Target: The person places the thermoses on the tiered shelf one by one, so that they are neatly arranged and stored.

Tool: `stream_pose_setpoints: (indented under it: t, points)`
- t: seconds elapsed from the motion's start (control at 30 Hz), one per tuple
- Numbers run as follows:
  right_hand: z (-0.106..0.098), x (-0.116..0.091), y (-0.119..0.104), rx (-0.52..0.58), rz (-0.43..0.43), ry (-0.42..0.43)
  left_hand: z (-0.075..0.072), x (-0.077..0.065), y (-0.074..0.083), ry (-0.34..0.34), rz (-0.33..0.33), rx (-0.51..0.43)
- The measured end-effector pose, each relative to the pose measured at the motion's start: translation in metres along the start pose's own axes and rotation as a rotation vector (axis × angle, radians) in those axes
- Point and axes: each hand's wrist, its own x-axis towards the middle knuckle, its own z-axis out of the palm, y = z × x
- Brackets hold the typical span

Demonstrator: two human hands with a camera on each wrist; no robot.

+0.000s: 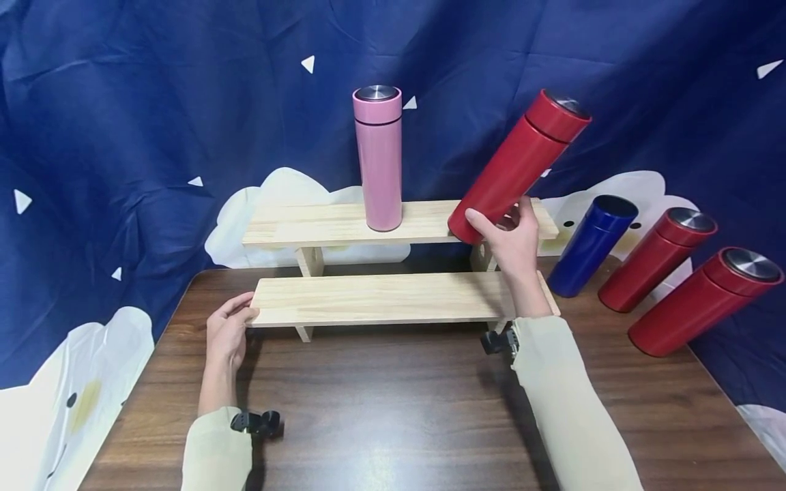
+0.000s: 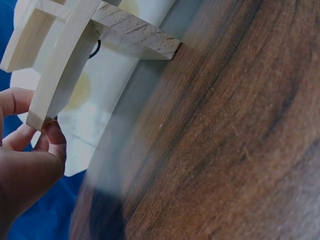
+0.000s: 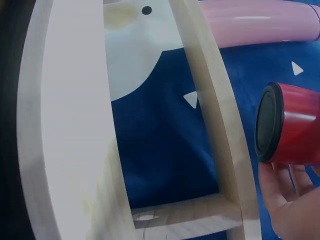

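In the head view, my right hand (image 1: 516, 235) grips a red thermos bottle (image 1: 516, 167) near its base, the silver lid tilted up to the right. The bottle is over the right end of the upper board (image 1: 295, 221) of a two-tier wooden rack. The right wrist view shows a gap between its black base (image 3: 269, 122) and the board. A pink thermos bottle (image 1: 379, 164) stands upright mid-board. At the left end of the lower board (image 1: 381, 300), my left hand (image 1: 227, 331) pinches the edge; the left wrist view shows fingers on both faces of the board (image 2: 57, 75).
Right of the rack, a blue bottle (image 1: 589, 245) and two red thermos bottles, one nearer the rack (image 1: 657, 259) and one farther right (image 1: 706, 300), stand on the brown wooden table (image 1: 393, 409). A blue patterned cloth (image 1: 153, 102) hangs behind.
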Motion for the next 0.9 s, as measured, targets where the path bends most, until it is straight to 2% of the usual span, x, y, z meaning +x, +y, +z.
stream_pose_setpoints:
  t: [0.23,0.5,0.9]
  points:
    - [0.015,0.007,-0.001,-0.037,0.0,-0.05,0.0,0.0,0.0,0.005,-0.015,0.003]
    - [0.031,0.016,-0.001,-0.12,-0.007,-0.128,0.0,-0.001,0.001,0.008,-0.002,0.004]
    - [0.044,0.023,0.0,-0.158,-0.009,-0.132,-0.001,-0.001,0.0,-0.009,0.011,0.007]
